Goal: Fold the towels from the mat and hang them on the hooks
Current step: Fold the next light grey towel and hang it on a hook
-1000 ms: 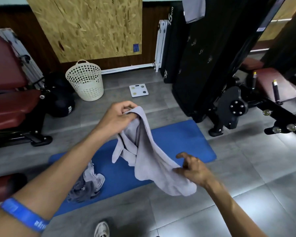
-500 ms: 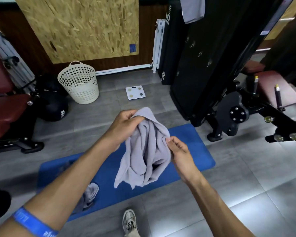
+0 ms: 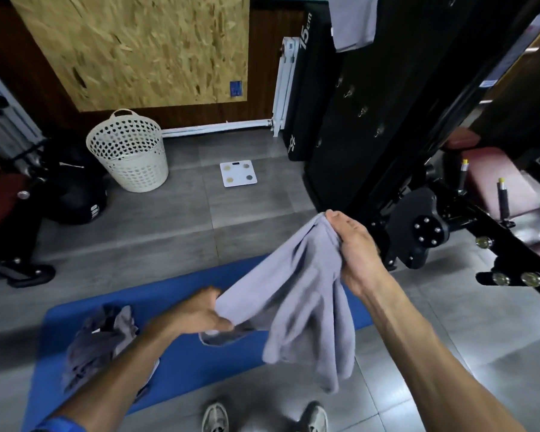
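Observation:
A light grey towel [image 3: 296, 294] hangs stretched between my two hands above the blue mat [image 3: 187, 357]. My right hand [image 3: 353, 244] grips its upper corner, held high on the right. My left hand [image 3: 200, 313] pinches another edge lower on the left, and the rest of the cloth droops in folds. Another crumpled grey towel [image 3: 100, 341] lies on the mat's left part, partly behind my left forearm. Small metal hooks [image 3: 363, 111] dot the black panel at the upper right. A folded grey towel [image 3: 353, 20] hangs at the top of that panel.
A cream perforated laundry basket [image 3: 130, 154] and a white bathroom scale [image 3: 238, 173] stand on the grey tiled floor beyond the mat. Black gym machine parts [image 3: 424, 232] jut out on the right, a red bench frame [image 3: 3, 198] on the left. My shoes [image 3: 215, 417] are at the mat's near edge.
My right hand took the towel's top corner and rose to the right. My left hand dropped low and left with another edge, so the bunched towel is now pulled out between them.

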{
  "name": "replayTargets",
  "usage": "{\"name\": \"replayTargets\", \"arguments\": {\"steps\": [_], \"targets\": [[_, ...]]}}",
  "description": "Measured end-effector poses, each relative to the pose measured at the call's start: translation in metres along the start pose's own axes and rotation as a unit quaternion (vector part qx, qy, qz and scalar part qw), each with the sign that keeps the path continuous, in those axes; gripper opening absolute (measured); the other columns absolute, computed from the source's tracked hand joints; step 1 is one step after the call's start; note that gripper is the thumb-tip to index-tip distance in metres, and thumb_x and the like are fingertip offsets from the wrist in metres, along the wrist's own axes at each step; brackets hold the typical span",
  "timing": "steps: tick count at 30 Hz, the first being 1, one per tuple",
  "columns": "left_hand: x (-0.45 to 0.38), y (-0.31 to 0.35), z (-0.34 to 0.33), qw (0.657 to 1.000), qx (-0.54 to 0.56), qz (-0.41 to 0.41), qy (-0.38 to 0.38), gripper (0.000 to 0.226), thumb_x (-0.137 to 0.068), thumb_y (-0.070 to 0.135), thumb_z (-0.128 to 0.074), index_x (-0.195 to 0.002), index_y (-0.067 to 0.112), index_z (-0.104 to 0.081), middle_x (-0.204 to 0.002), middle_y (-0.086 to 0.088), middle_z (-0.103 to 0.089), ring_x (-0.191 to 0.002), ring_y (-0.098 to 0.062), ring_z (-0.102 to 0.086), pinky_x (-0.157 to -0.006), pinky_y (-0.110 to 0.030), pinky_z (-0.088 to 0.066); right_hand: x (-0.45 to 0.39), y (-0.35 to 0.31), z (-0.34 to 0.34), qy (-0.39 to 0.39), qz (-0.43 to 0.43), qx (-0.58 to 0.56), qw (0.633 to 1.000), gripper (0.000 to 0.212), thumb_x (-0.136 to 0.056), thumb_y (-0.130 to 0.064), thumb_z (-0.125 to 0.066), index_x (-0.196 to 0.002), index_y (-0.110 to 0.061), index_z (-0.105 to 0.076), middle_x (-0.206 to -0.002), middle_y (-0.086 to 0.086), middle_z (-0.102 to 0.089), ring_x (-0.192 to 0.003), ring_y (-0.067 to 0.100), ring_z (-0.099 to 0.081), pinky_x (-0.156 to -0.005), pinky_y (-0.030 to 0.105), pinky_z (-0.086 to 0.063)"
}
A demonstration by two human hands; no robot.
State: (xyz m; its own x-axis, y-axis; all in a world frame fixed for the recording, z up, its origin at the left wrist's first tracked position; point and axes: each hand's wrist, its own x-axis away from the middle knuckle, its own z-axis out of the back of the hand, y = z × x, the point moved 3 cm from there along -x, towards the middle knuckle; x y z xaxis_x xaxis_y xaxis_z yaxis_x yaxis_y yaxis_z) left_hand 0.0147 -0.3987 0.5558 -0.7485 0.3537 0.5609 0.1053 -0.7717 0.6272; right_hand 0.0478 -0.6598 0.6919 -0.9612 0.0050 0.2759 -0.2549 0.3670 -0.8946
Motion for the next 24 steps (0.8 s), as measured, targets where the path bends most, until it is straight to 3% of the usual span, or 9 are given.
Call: {"name": "replayTargets", "arguments": {"steps": [3,6,8,11,14,17,20,23,24], "targets": [[-0.014,-0.015,0.000,0.990,-0.108,0.075,0.051,0.022,-0.064,0.037,-0.069,-0.072,0.021,-0.055,-0.073,0.003,-0.057,-0.069,-0.016,-0.062,-0.055,-0.022,-0.039,-0.025,-0.016,0.035,0.027,-0.003,-0.003,1.000,0.023,-0.095,-0.016,-0.054,-0.072,-0.013,-0.053,-0.071,0.006,-0.048,-0.067,0.018,-0.049,-0.070,0.035,-0.044],[-0.020,-0.011,0.002,0.941,-0.294,0.112,0.122,0.018,-0.076,0.028,-0.063,-0.093,0.023,-0.064,-0.097,0.001,-0.069,-0.097,-0.020,-0.066,-0.076,-0.028,-0.046,-0.049,-0.022,0.084,0.052,-0.027,-0.021,0.998,0.018,-0.086,-0.024,-0.063,-0.078,-0.011,-0.053,-0.076,0.011,-0.048,-0.078,0.028,-0.047,-0.079,0.044,-0.044],[-0.019,-0.007,0.000,0.931,-0.290,0.145,0.169,0.023,-0.076,0.019,-0.057,-0.098,0.026,-0.061,-0.103,0.001,-0.069,-0.100,-0.023,-0.065,-0.079,-0.031,-0.048,-0.063,-0.022,0.114,0.060,-0.032,-0.010,0.998,0.020,-0.085,-0.028,-0.063,-0.086,-0.011,-0.055,-0.084,0.015,-0.048,-0.089,0.030,-0.047,-0.083,0.049,-0.043],[-0.020,0.002,-0.004,0.937,-0.084,0.152,0.303,0.015,-0.080,0.008,-0.060,-0.077,0.020,-0.050,-0.081,-0.010,-0.066,-0.082,-0.032,-0.065,-0.064,-0.032,-0.047,-0.077,-0.022,0.155,0.042,-0.034,0.040,0.998,0.023,-0.089,-0.029,-0.057,-0.098,-0.008,-0.058,-0.099,0.017,-0.053,-0.093,0.032,-0.051,-0.086,0.049,-0.044],[-0.020,0.034,-0.012,0.917,0.139,0.119,0.354,0.027,-0.079,0.007,-0.076,-0.069,0.012,-0.050,-0.062,-0.002,-0.052,-0.059,-0.020,-0.049,-0.050,-0.022,-0.037,-0.087,-0.019,0.187,0.032,-0.038,0.105,0.993,0.028,-0.097,-0.026,-0.053,-0.098,0.001,-0.062,-0.099,0.021,-0.061,-0.092,0.032,-0.060,-0.088,0.046,-0.049],[-0.017,0.084,-0.018,0.910,0.266,0.071,0.311,0.029,-0.077,0.015,-0.080,-0.065,0.012,-0.053,-0.056,0.004,-0.046,-0.056,-0.015,-0.041,-0.049,-0.021,-0.032,-0.092,-0.015,0.202,0.042,-0.022,0.179,0.983,0.030,-0.098,-0.024,-0.057,-0.091,0.005,-0.062,-0.086,0.018,-0.063,-0.080,0.027,-0.060,-0.078,0.041,-0.050],[-0.008,0.150,-0.019,0.902,0.369,0.006,0.225,0.029,-0.070,0.032,-0.084,-0.079,0.011,-0.066,-0.066,0.004,-0.060,-0.061,-0.009,-0.053,-0.054,-0.018,-0.041,-0.087,-0.006,0.211,0.056,0.003,0.227,0.972,0.030,-0.098,-0.024,-0.055,-0.087,0.003,-0.061,-0.080,0.016,-0.062,-0.075,0.024,-0.058,-0.073,0.041,-0.051],[0.003,0.208,-0.016,0.847,0.480,-0.070,0.219,0.049,-0.059,0.054,-0.084,-0.082,0.014,-0.070,-0.077,-0.004,-0.067,-0.070,-0.012,-0.062,-0.064,-0.022,-0.050,-0.077,0.013,0.212,0.079,0.025,0.284,0.955,0.010,-0.097,-0.015,-0.054,-0.099,-0.015,-0.063,-0.091,0.007,-0.068,-0.090,0.024,-0.064,-0.082,0.036,-0.053],[0.004,0.223,-0.014,0.819,0.518,-0.077,0.234,0.045,-0.063,0.057,-0.077,-0.081,0.016,-0.070,-0.075,-0.002,-0.068,-0.068,-0.011,-0.064,-0.062,-0.020,-0.052,-0.069,0.019,0.210,0.082,0.038,0.314,0.945,0.019,-0.094,-0.010,-0.055,-0.108,-0.021,-0.061,-0.101,0.001,-0.067,-0.098,0.021,-0.063,-0.086,0.030,-0.052]]}}
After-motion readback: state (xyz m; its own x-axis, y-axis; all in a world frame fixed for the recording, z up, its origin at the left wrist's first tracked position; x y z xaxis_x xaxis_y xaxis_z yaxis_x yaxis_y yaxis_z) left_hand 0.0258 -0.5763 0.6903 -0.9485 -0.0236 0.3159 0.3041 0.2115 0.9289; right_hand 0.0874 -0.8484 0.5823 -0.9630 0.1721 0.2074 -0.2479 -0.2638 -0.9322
